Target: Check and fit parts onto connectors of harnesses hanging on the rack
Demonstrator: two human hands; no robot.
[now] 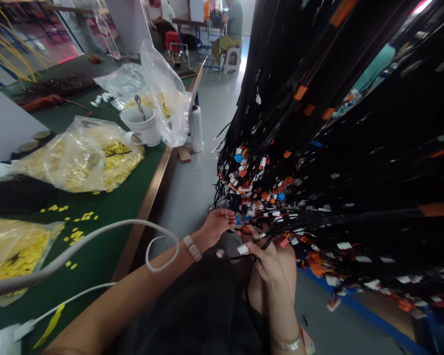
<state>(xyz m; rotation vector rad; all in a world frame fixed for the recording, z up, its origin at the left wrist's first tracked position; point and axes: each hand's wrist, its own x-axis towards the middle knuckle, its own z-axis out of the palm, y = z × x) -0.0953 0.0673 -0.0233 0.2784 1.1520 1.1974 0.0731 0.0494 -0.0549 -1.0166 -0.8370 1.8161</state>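
My left hand (pixel 217 227) reaches in from the left, its fingertips together at a small blue connector (pixel 238 220) on the near end of the hanging cables. Just right of it, my right hand (pixel 265 259) has its fingers closed round a black cable, with a white connector (pixel 242 249) at its fingertips. Both hands are over my lap. A large mass of black cables (pixel 281 113) hangs at the right, its ends carrying white, orange, red and blue connectors. Where my left fingertips meet the connector, the detail is small and blurred.
On the green table (pixel 107 207) at the left lie bags of yellow parts (pixel 122 165), loose yellow pieces (pixel 76 235) and a white mug (pixel 142 125) with a spoon. A white cord (pixel 114 227) arcs over my left arm. Another person (pixel 234 24) sits far back.
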